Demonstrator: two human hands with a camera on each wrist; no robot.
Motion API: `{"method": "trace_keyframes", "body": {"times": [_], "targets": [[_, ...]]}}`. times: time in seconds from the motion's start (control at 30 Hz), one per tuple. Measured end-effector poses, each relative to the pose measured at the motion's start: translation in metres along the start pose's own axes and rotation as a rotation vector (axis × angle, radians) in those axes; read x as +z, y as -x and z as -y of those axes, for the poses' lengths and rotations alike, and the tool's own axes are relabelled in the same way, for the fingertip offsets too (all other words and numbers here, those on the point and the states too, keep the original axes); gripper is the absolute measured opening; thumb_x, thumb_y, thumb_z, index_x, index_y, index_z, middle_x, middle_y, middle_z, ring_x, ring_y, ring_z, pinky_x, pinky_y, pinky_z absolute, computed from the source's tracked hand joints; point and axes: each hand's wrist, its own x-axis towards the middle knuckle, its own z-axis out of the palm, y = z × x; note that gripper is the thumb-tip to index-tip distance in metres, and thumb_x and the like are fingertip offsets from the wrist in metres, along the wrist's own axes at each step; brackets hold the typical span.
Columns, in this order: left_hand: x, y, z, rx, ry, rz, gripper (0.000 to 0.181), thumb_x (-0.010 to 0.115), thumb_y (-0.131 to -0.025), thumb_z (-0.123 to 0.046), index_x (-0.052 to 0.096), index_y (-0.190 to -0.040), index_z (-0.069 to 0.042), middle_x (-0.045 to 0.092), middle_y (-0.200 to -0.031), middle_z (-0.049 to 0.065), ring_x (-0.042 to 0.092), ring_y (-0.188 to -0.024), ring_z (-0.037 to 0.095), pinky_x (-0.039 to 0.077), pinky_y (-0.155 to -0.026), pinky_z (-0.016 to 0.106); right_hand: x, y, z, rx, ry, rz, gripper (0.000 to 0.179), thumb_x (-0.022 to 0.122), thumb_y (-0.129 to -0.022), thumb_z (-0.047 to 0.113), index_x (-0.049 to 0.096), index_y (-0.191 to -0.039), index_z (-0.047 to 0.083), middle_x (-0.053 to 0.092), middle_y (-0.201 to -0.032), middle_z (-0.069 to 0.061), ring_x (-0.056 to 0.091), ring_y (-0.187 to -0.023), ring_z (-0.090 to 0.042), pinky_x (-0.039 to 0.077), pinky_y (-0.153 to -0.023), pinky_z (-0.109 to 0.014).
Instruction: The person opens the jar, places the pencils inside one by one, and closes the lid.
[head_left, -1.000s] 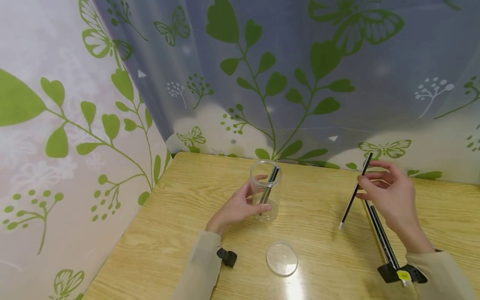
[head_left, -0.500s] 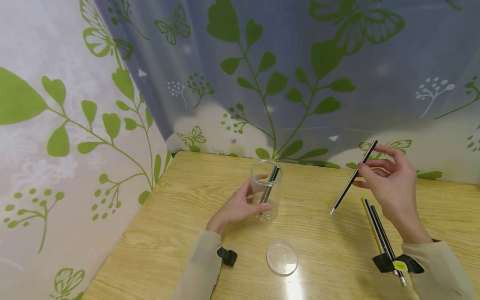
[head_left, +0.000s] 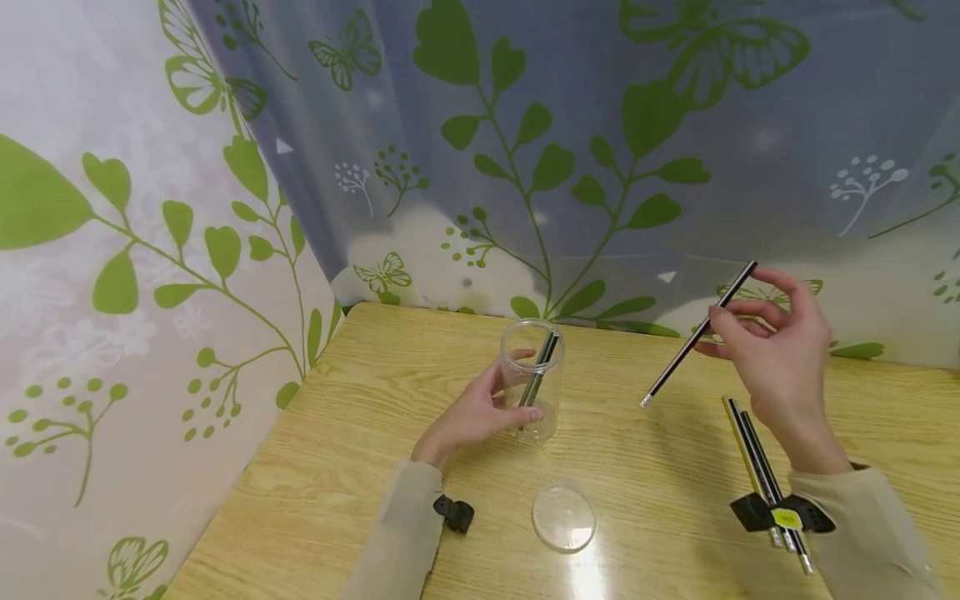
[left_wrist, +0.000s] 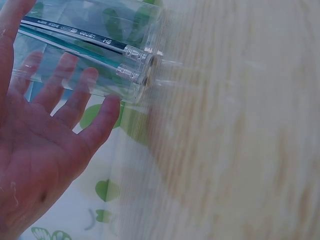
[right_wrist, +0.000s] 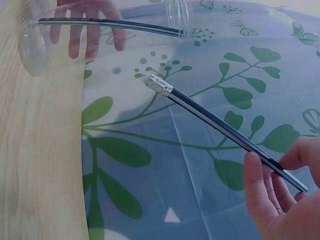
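Striped pencil (head_left: 675,364) pinched by fingers of the right hand (head_left: 782,354), clear jar (head_left: 552,398) with two pencils (head_left: 533,386) gripped by the left hand (head_left: 478,407), fingers spread, lid (head_left: 565,517) laid nearby.

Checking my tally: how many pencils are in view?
6: one pencil in the right hand, two pencils in the jar, three pencils on the table; more may hide behind the strap.

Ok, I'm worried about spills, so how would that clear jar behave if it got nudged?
The clear jar could tip fairly easily, standing taller than wide, though the left hand round it should steady it. It is probably light: see-through walls, just two pencils visible inside. On its side, it would likely roll, being round.
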Motion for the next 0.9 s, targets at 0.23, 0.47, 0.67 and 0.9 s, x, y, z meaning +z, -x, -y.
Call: {"method": "trace_keyframes", "body": {"times": [0.23,0.47,0.67,0.9], "targets": [[0.0,0.0,-0.001,-0.015,0.005,0.002,0.084,0.082,-0.089,-0.028,0.035,-0.157,-0.038,0.049,-0.154,-0.001,0.05,-0.14,0.027,0.05,-0.108,0.048,0.013,-0.001,0.006,0.002,0.017,-0.069,0.061,0.067,-0.087,-0.015,0.05,-0.138,0.015,0.065,-0.081,-0.002,0.066,-0.06,-0.014,0.062,-0.056,-0.032],[0.0,0.001,-0.002,-0.018,0.019,0.013,0.083,0.082,-0.09,-0.029,0.035,-0.156,-0.043,0.048,-0.155,0.0,0.052,-0.138,0.031,0.054,-0.101,0.046,0.021,-0.003,0.01,-0.018,0.002,-0.093,0.069,0.067,-0.086,-0.014,0.048,-0.143,0.02,0.064,-0.078,-0.002,0.065,-0.057,-0.016,0.062,-0.055,-0.033],[0.0,0.0,-0.001,-0.01,0.017,0.009,0.083,0.082,-0.09,-0.027,0.034,-0.157,-0.039,0.049,-0.154,0.0,0.051,-0.139,0.03,0.053,-0.103,0.046,0.026,-0.003,0.01,-0.049,-0.022,-0.094,0.068,0.068,-0.086,-0.014,0.049,-0.142,0.019,0.064,-0.077,-0.003,0.065,-0.055,-0.017,0.062,-0.055,-0.034],[0.0,0.0,0.0,-0.004,-0.005,0.001,0.082,0.082,-0.089,-0.028,0.035,-0.156,-0.041,0.05,-0.153,-0.003,0.05,-0.14,0.025,0.048,-0.109,0.049,0.029,-0.003,0.01,-0.068,-0.073,-0.115,0.067,0.067,-0.085,-0.016,0.05,-0.14,0.017,0.064,-0.074,-0.005,0.064,-0.052,-0.02,0.062,-0.055,-0.036]]}}
